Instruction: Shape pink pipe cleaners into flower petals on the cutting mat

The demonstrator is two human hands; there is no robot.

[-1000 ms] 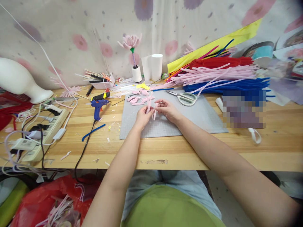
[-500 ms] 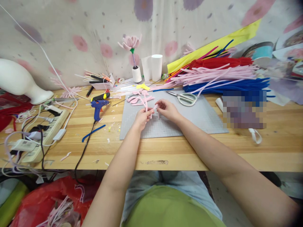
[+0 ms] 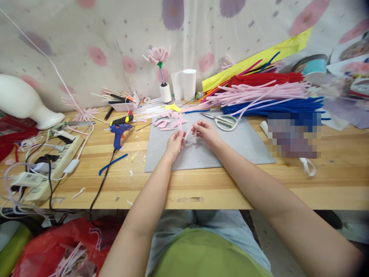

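Over the grey cutting mat (image 3: pixel 245 148), my left hand (image 3: pixel 174 145) is closed on a pink pipe cleaner (image 3: pixel 188 133) whose strands stick up above the fingers. My right hand (image 3: pixel 208 134) pinches the other part of it, where a short end hangs below the fingertips. A small gap separates the hands, bridged by the pink strand. Just behind them on the mat lie bent pink pipe cleaner pieces (image 3: pixel 162 123). Scissors (image 3: pixel 225 122) with pale handles rest to the right of these, beyond my right hand.
Bundles of pink (image 3: pixel 259 93), red and blue pipe cleaners are piled at the back right. A pink flower (image 3: pixel 158 55) stands in a white holder (image 3: pixel 165 93). Left of the mat lie a blue glue gun (image 3: pixel 117 134), its cord, and a power strip (image 3: pixel 57 167).
My right hand has moved slightly right, away from the left, and more of the pink strand shows between them. The view has shifted a little.
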